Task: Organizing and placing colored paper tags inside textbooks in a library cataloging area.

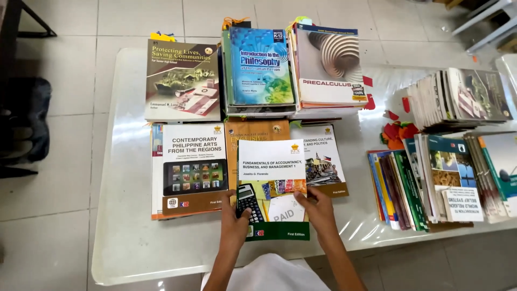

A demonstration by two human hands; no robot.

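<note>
My 2 arms reach up from the bottom edge. My left hand (235,222) is curled around the lower left corner of the accounting book (273,186), with my thumb lying on top of the cover. My right hand (319,209) grips the book's lower right side, fingers bent, thumb on the cover too. Both hands have hold of this 1 book.

The accounting book is white on top and green at the bottom, with a picture of a black calculator and some papers. It sits near the front edge of the white desk (129,237), resting on an orange book (253,132) that peeks out behind it.

Left of the accounting book lies a white arts book (189,167). Right of it is a culture book (326,161), partly covered. Behind it stand 3 more piles (258,70). Far to its right are rows of books (431,178), cut off by the edge.

I cannot see my fingers under the book.
</note>
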